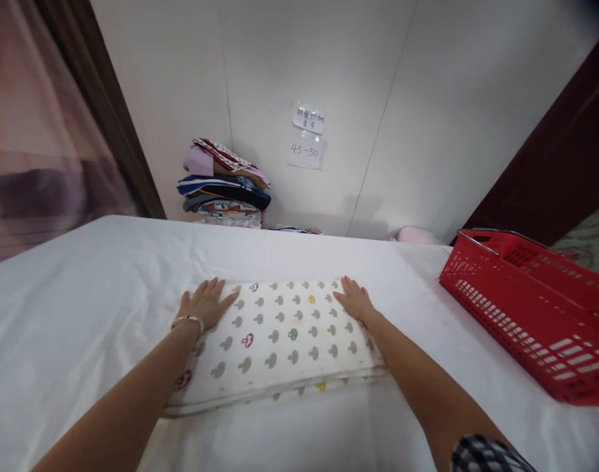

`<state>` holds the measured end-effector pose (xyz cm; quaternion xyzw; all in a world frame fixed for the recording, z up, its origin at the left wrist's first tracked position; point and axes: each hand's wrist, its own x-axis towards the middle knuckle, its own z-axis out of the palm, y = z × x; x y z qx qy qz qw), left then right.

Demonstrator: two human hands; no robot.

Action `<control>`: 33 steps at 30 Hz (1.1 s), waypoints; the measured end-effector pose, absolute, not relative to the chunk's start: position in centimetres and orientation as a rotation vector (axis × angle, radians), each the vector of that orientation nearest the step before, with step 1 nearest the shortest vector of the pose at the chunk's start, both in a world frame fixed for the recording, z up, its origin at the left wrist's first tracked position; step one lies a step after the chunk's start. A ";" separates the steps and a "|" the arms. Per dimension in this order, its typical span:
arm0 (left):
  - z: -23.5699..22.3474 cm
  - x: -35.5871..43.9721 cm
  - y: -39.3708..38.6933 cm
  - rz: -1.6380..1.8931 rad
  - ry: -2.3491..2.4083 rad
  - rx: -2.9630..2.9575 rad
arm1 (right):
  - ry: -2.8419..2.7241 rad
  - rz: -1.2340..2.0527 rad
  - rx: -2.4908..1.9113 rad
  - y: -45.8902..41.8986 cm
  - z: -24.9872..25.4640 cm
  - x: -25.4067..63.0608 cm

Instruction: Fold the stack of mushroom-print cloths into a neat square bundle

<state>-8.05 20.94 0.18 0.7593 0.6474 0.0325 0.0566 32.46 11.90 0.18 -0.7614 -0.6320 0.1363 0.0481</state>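
The left hand (204, 305) and right hand (357, 301) lay with fingers stretched out, gripping nothing, at the folded cloth (284, 319)'s far left and right corners, maybe to keep it smooth.

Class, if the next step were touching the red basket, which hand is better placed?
Probably the right hand, on the end of the cloth nearer the basket; the left hand is at the opposite end.

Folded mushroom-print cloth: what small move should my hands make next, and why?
Probably best to even up the near edge of the folded mushroom-print cloth: its layers look uneven there, while your left hand and right hand lie at its far corners.
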 end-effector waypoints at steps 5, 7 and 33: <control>1.9 -8.1 20.3 0.025 1.929 2.301 | -1.935 0.429 -2.326 10.5 2.2 31.6; 2.4 -8.3 18.6 0.003 1.919 2.370 | -1.999 0.307 -2.244 8.4 2.0 31.3; 0.4 -8.8 1.7 0.586 1.326 2.750 | -1.990 0.342 -1.656 -6.5 2.3 29.1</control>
